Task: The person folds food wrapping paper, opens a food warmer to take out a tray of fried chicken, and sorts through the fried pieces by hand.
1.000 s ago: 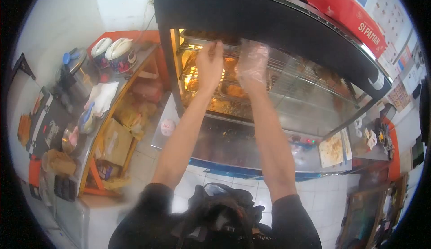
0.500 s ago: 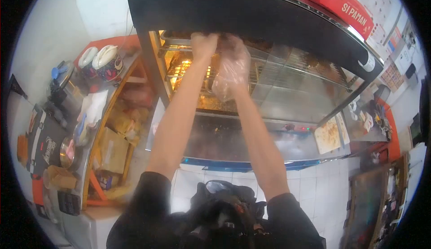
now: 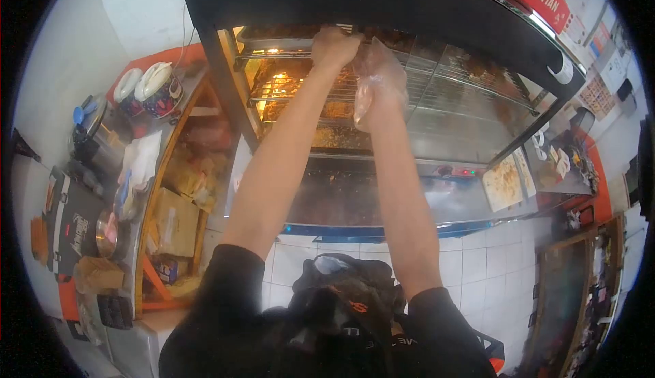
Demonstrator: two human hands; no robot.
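Observation:
Both my arms reach into a lit glass-fronted warming cabinet. My left hand is bare, its fingers curled closed at the upper wire rack. Whatever it grips, if anything, is hidden. Beside it, my right hand wears a loose clear plastic glove, and the wrinkled plastic hides how its fingers are set. Under the left forearm, a lower rack and browned food or crumbs glow in orange light. Along the upper level a dark tray edge shows at the left.
A stained cutting board lies right of the cabinet. On the left stands a counter with patterned tubs, a metal pot and a black case. A cardboard box sits on the shelf below. White floor tiles show behind me.
Both hands have shifted right along the upper rack, uncovering more of the glowing interior. The view has tilted slightly, so the cabinet sits higher in frame.

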